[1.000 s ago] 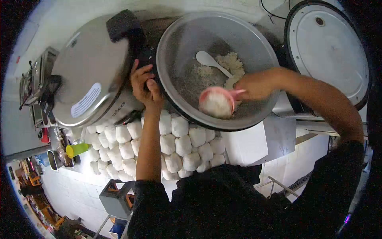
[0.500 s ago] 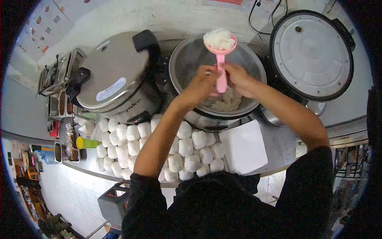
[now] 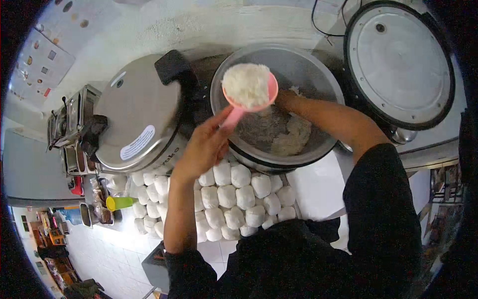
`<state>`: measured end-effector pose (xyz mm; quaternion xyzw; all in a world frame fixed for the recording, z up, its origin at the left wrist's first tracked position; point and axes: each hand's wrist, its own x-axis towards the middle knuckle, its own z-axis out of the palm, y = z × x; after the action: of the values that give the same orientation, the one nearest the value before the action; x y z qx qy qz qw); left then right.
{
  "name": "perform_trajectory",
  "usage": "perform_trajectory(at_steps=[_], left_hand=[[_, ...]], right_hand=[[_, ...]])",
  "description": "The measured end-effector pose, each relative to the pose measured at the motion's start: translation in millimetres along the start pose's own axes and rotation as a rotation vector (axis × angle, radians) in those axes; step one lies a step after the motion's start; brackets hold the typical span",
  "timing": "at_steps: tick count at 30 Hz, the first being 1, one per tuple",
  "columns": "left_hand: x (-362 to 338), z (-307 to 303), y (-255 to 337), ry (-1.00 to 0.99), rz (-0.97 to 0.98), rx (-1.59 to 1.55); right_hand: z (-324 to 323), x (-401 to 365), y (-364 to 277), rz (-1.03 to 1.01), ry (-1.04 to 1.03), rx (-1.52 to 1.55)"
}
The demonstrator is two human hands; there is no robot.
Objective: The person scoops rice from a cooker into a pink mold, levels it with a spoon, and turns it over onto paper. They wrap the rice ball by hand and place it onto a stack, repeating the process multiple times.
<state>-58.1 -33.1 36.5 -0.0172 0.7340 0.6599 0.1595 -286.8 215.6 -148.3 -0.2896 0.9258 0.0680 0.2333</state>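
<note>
My left hand (image 3: 204,147) is closed around the handle of a pink rice scoop (image 3: 273,91), held over the left part of an uncovered rice cooker (image 3: 326,74). White rice (image 3: 246,83) is heaped in the scoop's bowl. Inside the cooker reaches my right hand (image 3: 286,101); its fingers are partly hidden behind the scoop and cannot be made out. A little white rice shows beside that hand. A patch of rice (image 3: 294,137) clings to the grey pot's bottom.
Rows of white wrapped packets (image 3: 226,197) lie before the cooker, with white paper (image 3: 318,187) to their right. A lidded Miyako cooker (image 3: 137,109) stands left, a raised lid (image 3: 401,65) right. A yellow-green cup (image 3: 119,203) lies by the packets.
My left hand has taken the scoop left and toward me, and the scoop now tilts. My right hand has let go of the handle and moved down into the cooker. The view has shifted.
</note>
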Motion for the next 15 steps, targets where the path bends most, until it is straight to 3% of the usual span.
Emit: perform_trajectory(at_steps=[2, 6, 10, 12, 15], left_hand=[[-7.6, -2.2, -7.4, -0.039, -0.085, -0.084], [2.1, -11.3, -40.7, -0.042, -0.025, -0.024], [-0.9, -6.8, -17.7, -0.014, -0.098, 0.130], [-2.0, -8.0, -27.3, -0.003, -0.078, 0.146], [-3.7, -4.8, -29.1, 0.021, -0.025, 0.107]], right_hand=[[0.7, 8.0, 0.9, -0.058, 0.087, 0.020], [-31.4, -5.3, 1.7, -0.281, 0.197, 0.079], [-33.7, -44.8, 3.6, -0.429, 0.233, -0.012], [30.1, -50.3, 16.0, -0.410, 0.209, -0.223], [35.0, -83.5, -12.4, -0.499, 0.015, -0.415]])
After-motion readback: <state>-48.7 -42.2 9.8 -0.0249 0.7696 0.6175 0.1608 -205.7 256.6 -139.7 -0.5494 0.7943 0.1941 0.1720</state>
